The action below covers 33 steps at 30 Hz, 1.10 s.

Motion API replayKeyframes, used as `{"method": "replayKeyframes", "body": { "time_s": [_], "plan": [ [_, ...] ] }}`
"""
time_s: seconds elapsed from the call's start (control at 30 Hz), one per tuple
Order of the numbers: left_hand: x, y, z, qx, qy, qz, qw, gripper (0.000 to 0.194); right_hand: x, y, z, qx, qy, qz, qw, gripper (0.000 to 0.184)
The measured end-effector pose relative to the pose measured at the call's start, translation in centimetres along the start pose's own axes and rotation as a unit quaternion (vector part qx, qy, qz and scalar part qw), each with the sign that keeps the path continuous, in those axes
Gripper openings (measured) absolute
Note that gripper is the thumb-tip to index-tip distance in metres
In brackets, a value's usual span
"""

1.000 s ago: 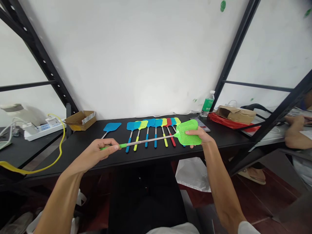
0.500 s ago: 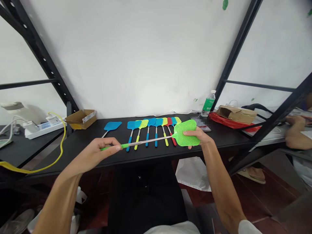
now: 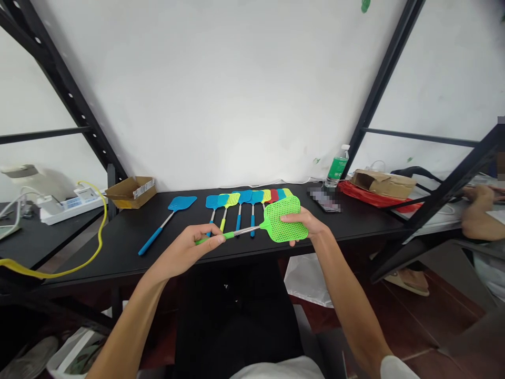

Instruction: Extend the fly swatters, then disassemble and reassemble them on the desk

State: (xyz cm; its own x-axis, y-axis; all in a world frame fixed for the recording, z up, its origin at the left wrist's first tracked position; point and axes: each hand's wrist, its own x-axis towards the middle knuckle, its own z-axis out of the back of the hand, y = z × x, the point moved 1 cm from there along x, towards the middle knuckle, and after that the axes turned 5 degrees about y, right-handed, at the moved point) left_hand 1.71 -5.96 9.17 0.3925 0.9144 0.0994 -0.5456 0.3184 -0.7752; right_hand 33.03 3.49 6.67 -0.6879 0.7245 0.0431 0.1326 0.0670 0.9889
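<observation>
A green fly swatter (image 3: 284, 223) is held level above the front of the black table, its metal rod partly telescoped. My left hand (image 3: 203, 242) is closed around its green handle. My right hand (image 3: 305, 223) pinches the perforated head, thumb on top and fingers beneath. Behind it lies a row of several blue, yellow and red swatters, such as a blue swatter (image 3: 213, 202) at the row's left end and a red swatter head (image 3: 273, 196) towards the right. Apart from the row, on the left, lies another blue swatter (image 3: 182, 203), with its handle pointing towards me.
A small open cardboard box (image 3: 131, 193) stands at the table's back left, near a yellow cable (image 3: 100, 231) and a white power strip (image 3: 73, 208). A phone (image 3: 324, 200), a bottle (image 3: 338, 167) and a red bag (image 3: 379, 198) are on the right. Another person's arm (image 3: 479, 213) shows far right.
My hands have come closer together, and the swatter's metal rod shows much shorter between them. My left hand moved right, uncovering the left blue swatter's handle; my right hand moved left.
</observation>
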Motion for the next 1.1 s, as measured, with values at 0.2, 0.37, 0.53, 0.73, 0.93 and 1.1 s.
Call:
{"method": "replayKeyframes", "body": {
  "time_s": [0.2, 0.37, 0.53, 0.73, 0.93, 1.1],
  "plan": [
    [0.1, 0.1, -0.1, 0.025, -0.014, -0.012, 1.0, 0.033, 0.6, -0.4, -0.1, 0.004, -0.01, -0.006, 1.0, 0.048],
    [0.0, 1.5, 1.2, -0.041, -0.024, 0.0, 0.999, 0.032, 1.6, -0.8, -0.4, -0.093, -0.004, 0.001, 0.996, 0.05],
    [0.0, 5.2, 3.8, -0.005, -0.185, 0.013, 0.983, 0.034, 1.3, -0.2, 1.4, -0.212, -0.103, -0.026, 0.971, 0.052],
    [0.8, 9.1, 3.9, 0.236, -0.254, 0.108, 0.932, 0.035, 0.0, 0.7, 2.8, -0.221, -0.129, -0.004, 0.967, 0.048],
    [2.0, 11.0, 1.7, 0.302, -0.197, 0.106, 0.927, 0.039, 0.0, 1.0, 2.2, -0.233, -0.125, 0.002, 0.964, 0.046],
    [2.3, 11.3, 0.9, 0.333, -0.151, 0.121, 0.923, 0.037, 0.0, 1.2, 1.7, -0.245, -0.105, 0.008, 0.964, 0.046]
  ]
}}
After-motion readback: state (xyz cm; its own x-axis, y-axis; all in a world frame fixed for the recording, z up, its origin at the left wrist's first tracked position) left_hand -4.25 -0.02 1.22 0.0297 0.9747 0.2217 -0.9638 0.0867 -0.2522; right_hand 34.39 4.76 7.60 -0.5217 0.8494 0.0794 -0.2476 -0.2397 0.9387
